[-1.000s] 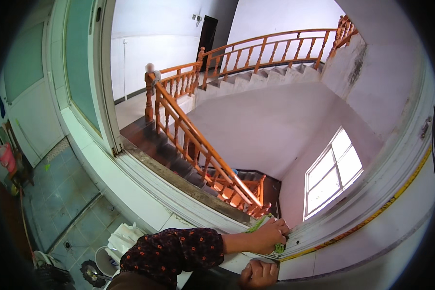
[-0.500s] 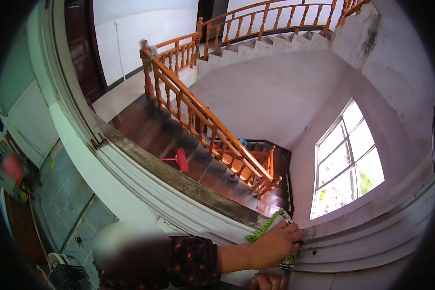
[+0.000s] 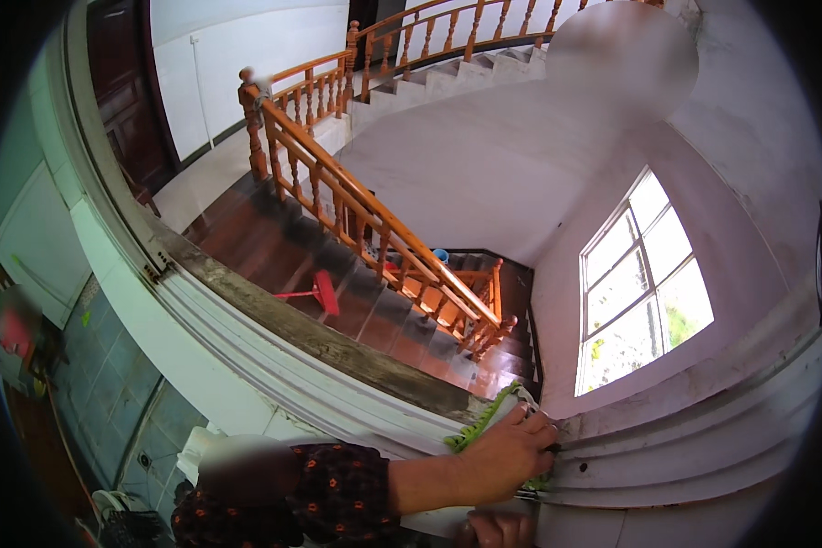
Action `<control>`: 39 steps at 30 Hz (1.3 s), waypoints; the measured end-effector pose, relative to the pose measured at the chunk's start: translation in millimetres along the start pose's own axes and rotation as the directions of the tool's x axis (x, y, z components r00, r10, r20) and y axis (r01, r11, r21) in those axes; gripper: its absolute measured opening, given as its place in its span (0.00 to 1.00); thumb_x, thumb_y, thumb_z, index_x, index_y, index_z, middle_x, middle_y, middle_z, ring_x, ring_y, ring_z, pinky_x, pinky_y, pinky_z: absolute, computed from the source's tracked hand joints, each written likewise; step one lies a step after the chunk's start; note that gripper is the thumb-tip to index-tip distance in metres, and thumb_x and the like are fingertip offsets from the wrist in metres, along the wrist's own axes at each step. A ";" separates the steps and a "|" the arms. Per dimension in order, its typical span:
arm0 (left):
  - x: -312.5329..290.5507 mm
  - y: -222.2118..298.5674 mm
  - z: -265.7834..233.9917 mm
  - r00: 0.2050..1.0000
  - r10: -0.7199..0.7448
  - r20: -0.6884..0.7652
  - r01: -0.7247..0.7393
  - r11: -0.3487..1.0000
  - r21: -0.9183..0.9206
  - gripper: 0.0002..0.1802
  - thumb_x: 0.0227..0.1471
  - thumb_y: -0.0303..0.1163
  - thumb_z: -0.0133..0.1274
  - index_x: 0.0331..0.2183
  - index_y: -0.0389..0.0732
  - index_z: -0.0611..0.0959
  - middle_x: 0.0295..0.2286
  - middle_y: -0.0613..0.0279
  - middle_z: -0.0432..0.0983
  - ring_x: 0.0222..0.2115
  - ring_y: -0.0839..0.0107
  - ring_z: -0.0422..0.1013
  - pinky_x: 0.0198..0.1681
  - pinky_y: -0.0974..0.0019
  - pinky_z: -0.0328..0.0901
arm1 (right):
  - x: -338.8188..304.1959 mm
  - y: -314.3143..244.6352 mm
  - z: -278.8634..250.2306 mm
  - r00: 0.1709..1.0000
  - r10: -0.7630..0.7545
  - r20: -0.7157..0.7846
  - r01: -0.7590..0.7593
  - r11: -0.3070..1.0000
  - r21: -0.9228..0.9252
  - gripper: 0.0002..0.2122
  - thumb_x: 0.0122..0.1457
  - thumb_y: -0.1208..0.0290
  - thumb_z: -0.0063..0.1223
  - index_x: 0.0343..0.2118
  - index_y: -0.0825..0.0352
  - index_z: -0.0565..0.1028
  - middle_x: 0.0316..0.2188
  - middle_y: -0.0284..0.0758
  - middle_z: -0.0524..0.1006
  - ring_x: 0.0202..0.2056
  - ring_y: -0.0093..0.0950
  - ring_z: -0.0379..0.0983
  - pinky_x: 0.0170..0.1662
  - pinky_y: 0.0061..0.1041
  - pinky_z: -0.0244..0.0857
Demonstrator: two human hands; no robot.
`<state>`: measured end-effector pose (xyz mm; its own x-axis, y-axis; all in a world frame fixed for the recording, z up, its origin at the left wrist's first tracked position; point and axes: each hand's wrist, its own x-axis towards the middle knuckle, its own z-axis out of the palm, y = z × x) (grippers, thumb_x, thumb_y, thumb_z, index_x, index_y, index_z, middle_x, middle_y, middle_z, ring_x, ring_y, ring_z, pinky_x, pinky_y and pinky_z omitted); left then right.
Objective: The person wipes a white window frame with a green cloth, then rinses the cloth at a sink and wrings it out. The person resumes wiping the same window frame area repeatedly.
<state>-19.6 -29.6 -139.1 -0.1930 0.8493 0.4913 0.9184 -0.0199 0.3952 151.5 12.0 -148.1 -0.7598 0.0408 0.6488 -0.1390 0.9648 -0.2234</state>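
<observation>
My left hand [image 3: 507, 449], reaching across from a dark flowered sleeve [image 3: 342, 493], is closed on a green shaggy cleaning cloth [image 3: 473, 433] with a pale side. The cloth is pressed against the corner where the white window track [image 3: 310, 395] meets the ridged frame on the right [image 3: 676, 457]. Part of the cloth shows below the hand too. Only the bent fingers of my right hand [image 3: 498, 529] appear at the lower edge, just under the left wrist; whatever they grip is hidden.
Beyond the sill's worn wooden strip [image 3: 329, 340], stairs with an orange wooden railing [image 3: 384, 233] descend. A red dustpan-like object [image 3: 325, 292] with a thin handle lies on the steps. A bright window [image 3: 647, 283] is at right, a tiled floor [image 3: 123, 402] at left.
The whole view has shifted slightly, so the stairs and both hands appear further left. My left hand keeps its grip on the cloth at the same corner.
</observation>
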 end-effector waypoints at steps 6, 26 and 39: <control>2.6 1.8 -0.8 0.999 0.037 0.019 -0.038 0.998 0.042 0.11 0.45 0.34 0.53 0.34 0.44 0.83 0.39 0.60 0.70 0.47 0.60 0.65 0.55 0.52 0.58 | -1.2 0.7 1.9 1.000 0.004 -0.009 -0.004 1.000 0.002 0.06 0.60 0.70 0.55 0.39 0.62 0.75 0.32 0.39 0.76 0.29 0.40 0.72 0.34 0.41 0.67; -0.1 7.7 -6.7 0.993 0.025 0.119 -0.038 0.993 0.111 0.16 0.48 0.36 0.50 0.39 0.44 0.83 0.44 0.58 0.71 0.47 0.59 0.67 0.57 0.49 0.58 | -3.9 1.2 3.5 0.998 0.036 -0.041 -0.034 0.997 0.066 0.09 0.60 0.68 0.54 0.42 0.61 0.75 0.30 0.38 0.76 0.26 0.38 0.71 0.30 0.38 0.66; -3.2 3.8 0.6 0.999 0.043 0.004 -0.043 0.996 0.076 0.16 0.47 0.35 0.51 0.38 0.43 0.83 0.42 0.59 0.71 0.47 0.61 0.67 0.56 0.51 0.59 | 5.6 -4.0 -0.6 0.999 0.027 -0.042 -0.024 0.997 0.078 0.06 0.61 0.71 0.53 0.40 0.61 0.73 0.29 0.37 0.74 0.27 0.37 0.70 0.31 0.38 0.65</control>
<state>-15.3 -32.1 -139.7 -0.1516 0.8499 0.5046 0.9494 -0.0168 0.3135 148.2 8.5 -143.1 -0.7359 0.0782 0.6726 -0.1696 0.9403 -0.2949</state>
